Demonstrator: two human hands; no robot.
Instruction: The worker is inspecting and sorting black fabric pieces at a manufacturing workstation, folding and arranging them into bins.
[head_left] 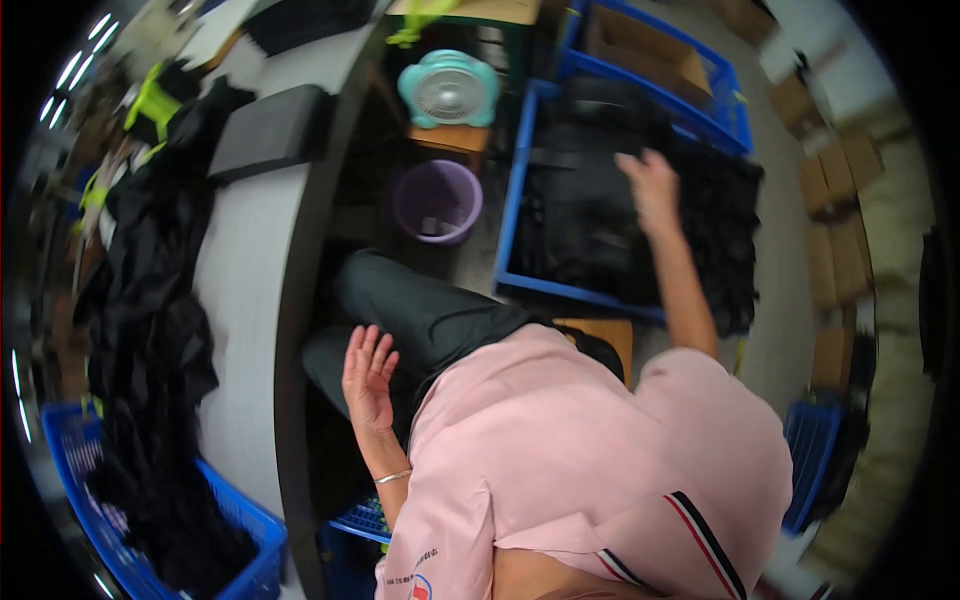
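My right hand [655, 188] stretches out over a large blue crate [513, 205], thumb and fingers apart, nothing seen in it. Black fabric-like pieces [585, 225] fill this crate in a heap; motion blur hides their exact kind, and whether the hand touches them I cannot tell. Beside my dark-trousered leg, my left hand [370, 382] is raised with its fingers stretched and the palm bare. A bracelet circles the left wrist.
A long grey table [250, 230] runs along my left, bearing a black box-like block [272, 130]. Black cloth [150, 290] hangs into a blue basket [245, 515]. Ahead are a turquoise fan [448, 90] and purple bin [438, 200]; cardboard boxes [840, 175] line the right.
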